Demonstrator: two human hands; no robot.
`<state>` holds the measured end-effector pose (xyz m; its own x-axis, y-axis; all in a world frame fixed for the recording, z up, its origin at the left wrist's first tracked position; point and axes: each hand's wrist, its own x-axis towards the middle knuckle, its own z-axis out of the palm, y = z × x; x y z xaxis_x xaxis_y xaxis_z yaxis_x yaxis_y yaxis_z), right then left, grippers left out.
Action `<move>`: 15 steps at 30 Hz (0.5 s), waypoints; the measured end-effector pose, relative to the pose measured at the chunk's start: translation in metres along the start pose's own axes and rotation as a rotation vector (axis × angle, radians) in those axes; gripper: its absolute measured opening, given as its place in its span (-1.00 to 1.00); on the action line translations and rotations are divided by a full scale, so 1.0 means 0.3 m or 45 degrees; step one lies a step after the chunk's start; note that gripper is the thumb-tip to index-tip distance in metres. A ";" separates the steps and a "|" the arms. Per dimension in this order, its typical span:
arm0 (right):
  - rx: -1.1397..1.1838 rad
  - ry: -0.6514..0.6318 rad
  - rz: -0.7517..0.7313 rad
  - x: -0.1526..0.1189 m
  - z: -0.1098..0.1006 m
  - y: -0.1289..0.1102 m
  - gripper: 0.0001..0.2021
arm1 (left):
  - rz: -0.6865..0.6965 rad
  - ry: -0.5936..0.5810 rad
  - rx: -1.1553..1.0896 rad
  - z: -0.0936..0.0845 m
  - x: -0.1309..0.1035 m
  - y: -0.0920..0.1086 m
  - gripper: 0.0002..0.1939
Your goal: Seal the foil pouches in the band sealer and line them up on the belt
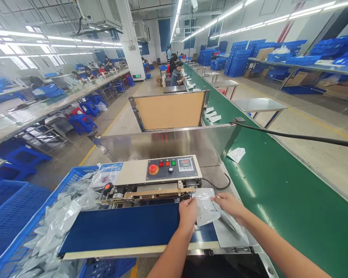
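Observation:
A white plastic bag (206, 210) hangs at the infeed end of a band sealing machine (133, 172), its top edge level with the sealing belt. My left hand (188, 214) pinches the bag's left edge, above the blue conveyor belt (124, 226). At the bag's right edge, my right hand (230, 205) has thumb and fingers closed on it. Partly beneath the right hand, more white bags (234, 226) lie on the metal plate (224, 235). The bag's contents cannot be made out.
A blue crate (60, 177) full of filled bags (63, 212) stands at the left end. On the right runs a long green conveyor (278, 200) carrying a loose bag (237, 154). A black cable (295, 137) crosses above it. Co-workers (177, 75) sit farther along.

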<state>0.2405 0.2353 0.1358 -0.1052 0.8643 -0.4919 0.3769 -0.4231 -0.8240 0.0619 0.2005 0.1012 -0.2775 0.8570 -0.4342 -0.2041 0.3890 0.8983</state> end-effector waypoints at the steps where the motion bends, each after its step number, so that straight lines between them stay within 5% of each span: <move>1: -0.012 -0.006 -0.019 0.006 0.026 -0.017 -0.44 | 0.012 0.019 0.002 -0.030 0.004 0.007 -0.34; 6: -0.011 0.008 -0.092 -0.033 0.094 -0.064 -0.48 | 0.076 0.110 0.016 -0.209 -0.019 0.039 -0.34; 11: 0.291 0.093 0.008 -0.153 0.116 -0.066 -0.48 | 0.407 0.451 0.167 -0.309 -0.212 0.015 -0.42; 15: 0.486 0.134 -0.023 -0.216 0.201 -0.087 -0.37 | 0.540 -0.085 0.398 -0.221 -0.350 0.012 -0.56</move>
<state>0.1819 0.1740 0.1722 -0.0066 0.8873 -0.4612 0.0047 -0.4612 -0.8873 0.0280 0.0896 0.1456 -0.2121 0.9767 -0.0321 0.2057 0.0767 0.9756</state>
